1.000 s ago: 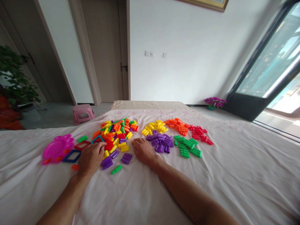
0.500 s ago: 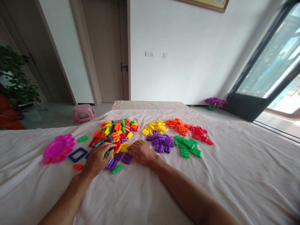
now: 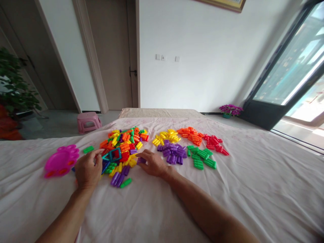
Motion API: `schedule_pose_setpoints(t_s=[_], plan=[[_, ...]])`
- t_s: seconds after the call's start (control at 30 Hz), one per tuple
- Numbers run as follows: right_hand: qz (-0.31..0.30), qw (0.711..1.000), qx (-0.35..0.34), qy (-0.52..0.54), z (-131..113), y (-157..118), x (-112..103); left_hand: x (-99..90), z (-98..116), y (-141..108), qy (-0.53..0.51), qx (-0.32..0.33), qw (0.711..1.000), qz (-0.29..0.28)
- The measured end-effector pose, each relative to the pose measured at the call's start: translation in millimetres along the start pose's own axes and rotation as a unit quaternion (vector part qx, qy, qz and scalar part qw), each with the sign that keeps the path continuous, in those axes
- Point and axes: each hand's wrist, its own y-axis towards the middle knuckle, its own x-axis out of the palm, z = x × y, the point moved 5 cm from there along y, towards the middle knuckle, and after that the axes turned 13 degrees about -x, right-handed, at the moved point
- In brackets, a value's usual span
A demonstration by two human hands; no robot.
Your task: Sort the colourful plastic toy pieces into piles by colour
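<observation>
Pale wrinkled cloth [image 3: 253, 175] lay under the mixed pile [image 3: 124, 137], my ref. point. R hand [image 3: 155, 164] sat at its near-right edge, grip apparently closed, thumb vs. fingers, on a purple block [image 3: 141, 160]. L hand [image 3: 88, 168] was half-curled, near-left of the pile; couldn't tell if it held anything. Purple pile [image 3: 174, 152] lay right of it. Imo a light fingertip pinch suited, w/o nudging nearby blocks.

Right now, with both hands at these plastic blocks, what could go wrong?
The right hand, close beside the heap of purple plastic blocks, might knock it when moving sideways. That heap crowds the yellow plastic heap, so colours could mix. The left hand, beside the mixed-colour plastic heap, might push pieces loose.
</observation>
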Motion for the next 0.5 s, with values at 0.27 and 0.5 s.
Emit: schedule_pose_setpoints(t_s=[0.27,0.5], plan=[[0.085,0.975,0.171,-0.117,67.1,-21.6,-65.3,14.6,-7.2,0.0,0.052,-0.058,0.993,-0.087],[0.160,0.952,0.179,-0.191,62.9,-25.1,-93.3,20.2,-8.2,0.5,0.066,-0.053,0.989,-0.117]])
